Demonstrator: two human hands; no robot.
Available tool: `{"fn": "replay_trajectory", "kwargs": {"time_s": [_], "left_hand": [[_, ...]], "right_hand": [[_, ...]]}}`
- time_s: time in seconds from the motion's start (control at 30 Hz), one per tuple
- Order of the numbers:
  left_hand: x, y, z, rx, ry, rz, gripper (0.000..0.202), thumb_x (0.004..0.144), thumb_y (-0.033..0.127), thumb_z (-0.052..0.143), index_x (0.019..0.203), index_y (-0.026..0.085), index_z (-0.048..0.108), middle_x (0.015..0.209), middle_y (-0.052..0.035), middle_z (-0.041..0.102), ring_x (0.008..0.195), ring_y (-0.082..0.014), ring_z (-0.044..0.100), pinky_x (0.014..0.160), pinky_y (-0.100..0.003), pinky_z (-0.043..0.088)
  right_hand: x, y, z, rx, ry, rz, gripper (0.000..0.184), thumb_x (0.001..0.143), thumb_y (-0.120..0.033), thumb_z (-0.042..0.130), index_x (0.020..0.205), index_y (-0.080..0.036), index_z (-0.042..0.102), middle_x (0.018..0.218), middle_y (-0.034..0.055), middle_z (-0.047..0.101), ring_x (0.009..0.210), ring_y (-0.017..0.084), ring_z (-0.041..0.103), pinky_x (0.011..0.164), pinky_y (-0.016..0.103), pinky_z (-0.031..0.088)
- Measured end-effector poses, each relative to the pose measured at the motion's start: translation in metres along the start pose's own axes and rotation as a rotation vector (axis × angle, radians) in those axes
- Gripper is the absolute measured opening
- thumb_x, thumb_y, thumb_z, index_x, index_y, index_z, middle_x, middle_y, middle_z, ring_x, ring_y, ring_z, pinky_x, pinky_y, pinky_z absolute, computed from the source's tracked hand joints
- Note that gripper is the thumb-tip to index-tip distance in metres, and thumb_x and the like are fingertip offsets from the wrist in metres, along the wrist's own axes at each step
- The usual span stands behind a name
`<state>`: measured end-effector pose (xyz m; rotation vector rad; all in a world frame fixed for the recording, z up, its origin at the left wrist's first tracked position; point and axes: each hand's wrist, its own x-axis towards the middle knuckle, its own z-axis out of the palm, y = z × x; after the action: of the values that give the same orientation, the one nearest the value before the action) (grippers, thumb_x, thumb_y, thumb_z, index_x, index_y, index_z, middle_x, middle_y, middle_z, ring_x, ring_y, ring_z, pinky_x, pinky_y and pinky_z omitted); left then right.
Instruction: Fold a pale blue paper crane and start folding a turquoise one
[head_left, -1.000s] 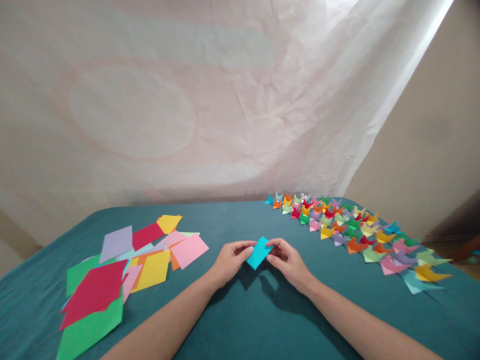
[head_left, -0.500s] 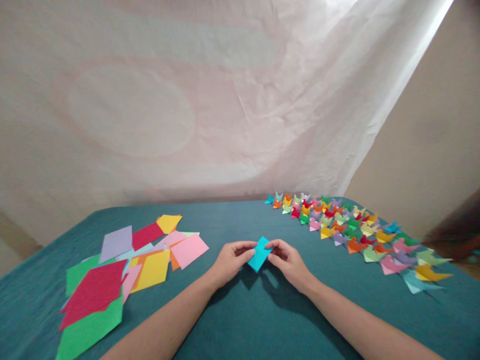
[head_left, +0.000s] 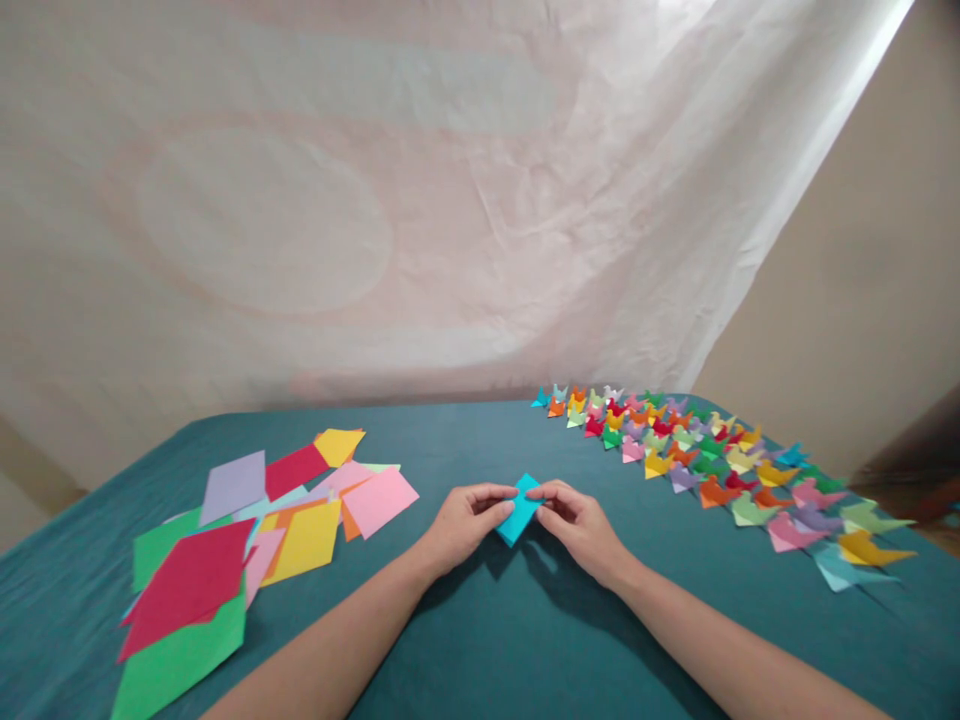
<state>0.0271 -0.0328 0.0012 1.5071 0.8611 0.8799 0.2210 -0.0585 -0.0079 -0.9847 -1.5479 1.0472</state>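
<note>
A small piece of folded blue paper (head_left: 519, 518) is held a little above the table in front of me, its corners pointing away from and toward me. My left hand (head_left: 472, 520) pinches its left edge between thumb and fingers. On the opposite edge, my right hand (head_left: 574, 522) grips it the same way. The fingers partly cover both sides of the paper, and its shadow falls on the cloth below.
Loose square sheets of coloured paper, among them a red sheet (head_left: 191, 580) and a yellow sheet (head_left: 304, 545), overlap at the left. Rows of folded paper birds (head_left: 682, 450) stand at the right. A dark green cloth (head_left: 450, 650) covers the table; a pale hanging sheet (head_left: 375, 200) closes off the back.
The blue paper looks narrower, its right-hand part turned in, and its crease lines show differently. Both hands stay in nearly the same place, still pinching it.
</note>
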Motion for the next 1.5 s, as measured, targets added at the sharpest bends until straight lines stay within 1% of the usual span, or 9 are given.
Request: {"fn": "replay_trajectory", "kwargs": {"time_s": [0.27, 0.4, 0.57, 0.67, 0.8, 0.9, 1.03, 1.2, 1.5], "left_hand": [[0.002, -0.001, -0.005, -0.034, -0.075, 0.082, 0.036, 0.079, 0.034, 0.065, 0.109, 0.014, 0.065, 0.111, -0.0098, 0.063, 0.099, -0.0211, 0.057, 0.087, -0.030, 0.042], [0.001, 0.002, -0.005, -0.063, -0.063, 0.025, 0.039, 0.074, 0.037, 0.069, 0.105, 0.013, 0.067, 0.106, -0.0104, 0.065, 0.093, -0.0211, 0.059, 0.082, -0.029, 0.044], [-0.001, 0.006, -0.004, -0.093, -0.034, -0.008, 0.045, 0.068, 0.041, 0.073, 0.102, 0.013, 0.068, 0.100, -0.0103, 0.068, 0.088, -0.0221, 0.060, 0.080, -0.031, 0.045], [-0.001, 0.005, -0.004, -0.103, -0.053, -0.020, 0.046, 0.069, 0.042, 0.073, 0.104, 0.013, 0.067, 0.099, -0.0105, 0.068, 0.087, -0.0214, 0.061, 0.080, -0.031, 0.045], [-0.001, 0.005, -0.004, -0.113, -0.100, -0.034, 0.048, 0.069, 0.042, 0.072, 0.106, 0.012, 0.066, 0.101, -0.0109, 0.067, 0.088, -0.0206, 0.061, 0.082, -0.030, 0.044], [-0.002, 0.007, -0.003, -0.115, -0.101, -0.032, 0.049, 0.066, 0.044, 0.074, 0.102, 0.012, 0.068, 0.101, -0.0113, 0.067, 0.089, -0.0212, 0.061, 0.081, -0.030, 0.045], [-0.003, 0.008, 0.000, -0.104, -0.057, -0.030, 0.046, 0.062, 0.044, 0.077, 0.094, 0.012, 0.070, 0.094, -0.0104, 0.068, 0.082, -0.0206, 0.062, 0.075, -0.030, 0.047], [-0.001, 0.004, 0.001, -0.074, -0.040, 0.030, 0.036, 0.063, 0.040, 0.076, 0.086, 0.012, 0.072, 0.088, -0.0086, 0.067, 0.076, -0.0181, 0.061, 0.071, -0.029, 0.048], [0.000, 0.002, -0.001, 0.178, 0.009, 0.174, 0.020, 0.074, 0.033, 0.069, 0.080, 0.015, 0.073, 0.083, -0.0071, 0.067, 0.076, -0.0174, 0.060, 0.070, -0.026, 0.045]], "right_hand": [[0.000, 0.002, -0.001, -0.044, 0.028, -0.014, 0.021, 0.080, -0.031, 0.059, 0.095, -0.018, 0.065, 0.085, 0.0024, 0.058, 0.066, 0.012, 0.050, 0.059, 0.024, 0.040], [0.000, 0.007, 0.000, 0.014, 0.036, 0.056, 0.024, 0.080, -0.033, 0.059, 0.097, -0.016, 0.062, 0.076, 0.0012, 0.061, 0.065, 0.013, 0.053, 0.061, 0.025, 0.043], [0.000, 0.005, 0.001, 0.035, 0.059, 0.093, 0.027, 0.077, -0.040, 0.061, 0.092, -0.016, 0.063, 0.076, 0.0024, 0.064, 0.068, 0.015, 0.058, 0.064, 0.027, 0.046], [0.000, 0.002, 0.001, 0.008, 0.078, 0.102, 0.031, 0.076, -0.044, 0.061, 0.090, -0.016, 0.066, 0.074, 0.0031, 0.066, 0.068, 0.016, 0.059, 0.064, 0.028, 0.047], [0.001, -0.001, 0.000, -0.016, 0.077, 0.097, 0.032, 0.077, -0.045, 0.060, 0.089, -0.016, 0.068, 0.073, 0.0037, 0.066, 0.067, 0.017, 0.059, 0.064, 0.028, 0.048], [0.000, -0.002, 0.000, -0.019, 0.071, 0.102, 0.032, 0.078, -0.044, 0.060, 0.088, -0.016, 0.068, 0.072, 0.0035, 0.066, 0.065, 0.016, 0.059, 0.063, 0.027, 0.049], [0.000, -0.002, 0.001, -0.003, 0.057, 0.124, 0.032, 0.077, -0.045, 0.061, 0.088, -0.016, 0.068, 0.073, 0.0037, 0.067, 0.063, 0.015, 0.059, 0.062, 0.027, 0.050], [-0.002, -0.003, 0.001, 0.025, 0.044, 0.123, 0.029, 0.077, -0.044, 0.061, 0.086, -0.017, 0.068, 0.074, 0.0041, 0.067, 0.062, 0.016, 0.060, 0.061, 0.028, 0.051], [-0.004, -0.004, 0.001, 0.031, 0.007, 0.107, 0.025, 0.080, -0.040, 0.060, 0.084, -0.017, 0.068, 0.072, 0.0032, 0.066, 0.061, 0.015, 0.059, 0.060, 0.027, 0.049]]}}
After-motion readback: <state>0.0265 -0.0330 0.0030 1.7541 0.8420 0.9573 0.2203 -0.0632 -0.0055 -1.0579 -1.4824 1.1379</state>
